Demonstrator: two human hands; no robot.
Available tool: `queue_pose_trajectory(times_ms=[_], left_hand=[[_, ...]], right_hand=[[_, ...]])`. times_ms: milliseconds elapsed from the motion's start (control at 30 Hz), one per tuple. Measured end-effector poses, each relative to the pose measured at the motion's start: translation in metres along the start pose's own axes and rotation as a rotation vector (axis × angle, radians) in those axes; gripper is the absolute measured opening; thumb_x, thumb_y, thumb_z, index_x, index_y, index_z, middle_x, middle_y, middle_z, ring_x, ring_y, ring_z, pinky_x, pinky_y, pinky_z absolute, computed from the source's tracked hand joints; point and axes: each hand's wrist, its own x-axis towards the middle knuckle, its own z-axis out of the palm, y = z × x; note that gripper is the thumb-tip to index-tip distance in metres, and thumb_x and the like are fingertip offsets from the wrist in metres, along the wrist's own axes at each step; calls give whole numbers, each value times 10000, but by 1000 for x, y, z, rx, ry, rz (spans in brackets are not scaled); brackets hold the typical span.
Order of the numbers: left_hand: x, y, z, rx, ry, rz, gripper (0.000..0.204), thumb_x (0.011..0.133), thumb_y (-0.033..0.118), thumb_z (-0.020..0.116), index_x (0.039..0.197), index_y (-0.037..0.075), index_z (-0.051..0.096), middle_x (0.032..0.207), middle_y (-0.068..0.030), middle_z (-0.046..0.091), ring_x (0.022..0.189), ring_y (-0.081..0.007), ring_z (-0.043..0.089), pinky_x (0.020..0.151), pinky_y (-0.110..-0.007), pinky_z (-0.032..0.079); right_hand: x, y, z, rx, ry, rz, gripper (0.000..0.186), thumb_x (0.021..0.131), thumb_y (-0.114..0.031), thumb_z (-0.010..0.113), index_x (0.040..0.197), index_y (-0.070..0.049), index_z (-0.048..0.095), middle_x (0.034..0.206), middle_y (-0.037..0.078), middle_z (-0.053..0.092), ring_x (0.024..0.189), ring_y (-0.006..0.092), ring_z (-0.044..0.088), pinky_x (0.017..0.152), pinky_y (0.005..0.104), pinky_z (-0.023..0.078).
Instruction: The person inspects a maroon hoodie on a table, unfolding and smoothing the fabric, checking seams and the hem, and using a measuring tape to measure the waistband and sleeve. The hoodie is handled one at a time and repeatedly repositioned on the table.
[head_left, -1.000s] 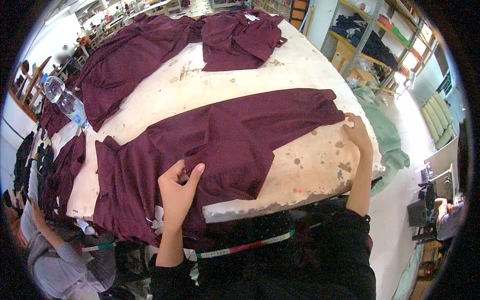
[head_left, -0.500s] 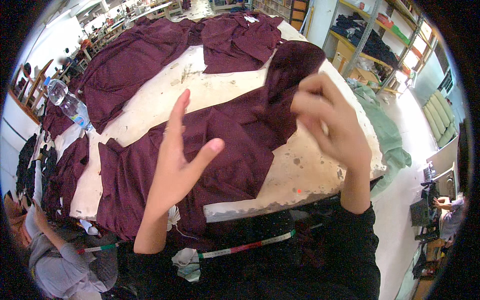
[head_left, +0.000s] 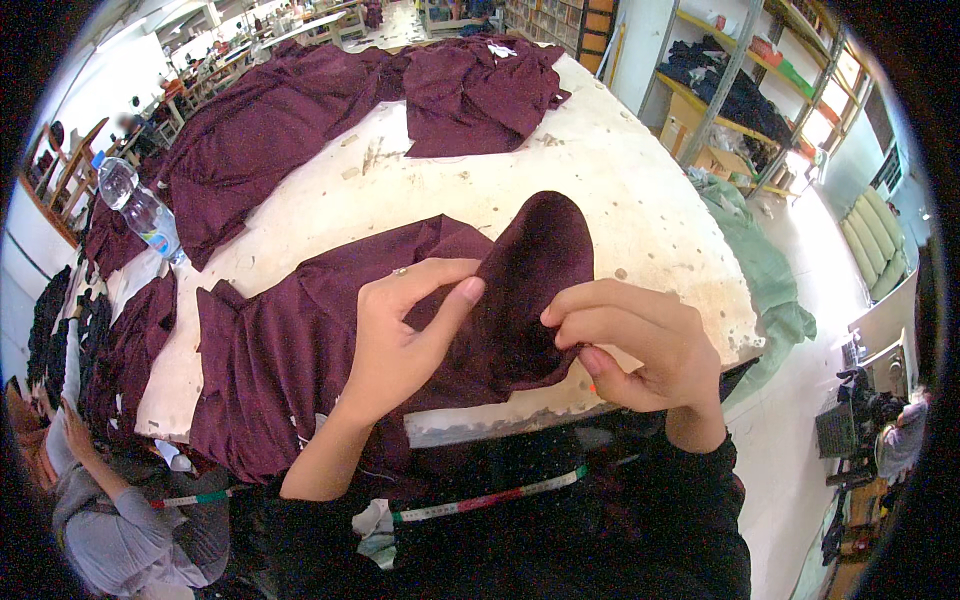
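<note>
A dark maroon piece of fabric (head_left: 300,330) lies bunched along the near edge of the pale table. Its right end rises in a rounded fold between my hands. My left hand (head_left: 405,330) pinches the fold's left side, thumb against forefinger. On the right, my right hand (head_left: 640,340) grips the fold's lower right edge between thumb and fingertips. More maroon fabric (head_left: 270,120) is heaped along the table's far left, and another maroon piece (head_left: 480,100) lies at the far side with a small white scrap on it.
The pale, stained table (head_left: 660,240) curves away to the right, with green cloth (head_left: 760,270) hanging off its edge. A water bottle (head_left: 140,210) lies at the left. A tape measure (head_left: 500,497) hangs before me. A person in grey (head_left: 120,530) is at lower left; metal shelves (head_left: 730,90) stand behind.
My right hand has come down and left with the fabric's edge, folding its far end toward me. My left hand has moved right and closed on the cloth.
</note>
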Motion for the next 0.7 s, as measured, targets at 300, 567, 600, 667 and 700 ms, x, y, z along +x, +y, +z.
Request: queue_pose_trajectory(times_ms=[300, 567, 600, 667, 700], left_hand=[[-21, 5, 5, -423, -104, -114, 164, 879, -14, 497, 1036, -40, 532, 966, -45, 575, 900, -67, 517, 796, -213, 413], [-29, 2, 0, -99, -46, 112, 213, 854, -40, 522, 1065, -19, 495, 1012, -76, 546, 924, -104, 532, 822, -214, 415], [-29, 2, 1, -153, -41, 49, 229, 843, -41, 542, 1066, -19, 493, 1012, -77, 546, 919, -107, 538, 821, -212, 418], [-31, 7, 4, -254, -31, -83, 265, 822, -44, 581, 1069, -20, 487, 1010, -81, 546, 908, -113, 549, 819, -208, 425], [-33, 11, 6, -330, 18, -90, 281, 809, -45, 599, 1067, -24, 488, 1010, -80, 546, 903, -115, 554, 815, -209, 431]], right_hand=[[27, 35, -7, 19, 103, -97, 130, 763, -167, 590, 759, -49, 646, 1106, 158, 554, 1011, 285, 509, 868, 390, 380], [29, 42, 6, 289, 61, 147, 114, 801, -111, 600, 785, -1, 627, 850, 63, 540, 760, 146, 517, 698, 269, 406], [28, 41, 7, 280, 79, 162, 105, 797, -105, 603, 787, -3, 627, 841, 57, 531, 748, 139, 508, 683, 264, 401], [28, 37, 11, 239, 126, 168, 85, 787, -90, 609, 787, -7, 627, 832, 51, 519, 734, 130, 498, 657, 255, 393], [28, 33, 16, 209, 156, 160, 74, 781, -81, 612, 786, -9, 626, 834, 50, 518, 731, 128, 496, 646, 251, 389]])
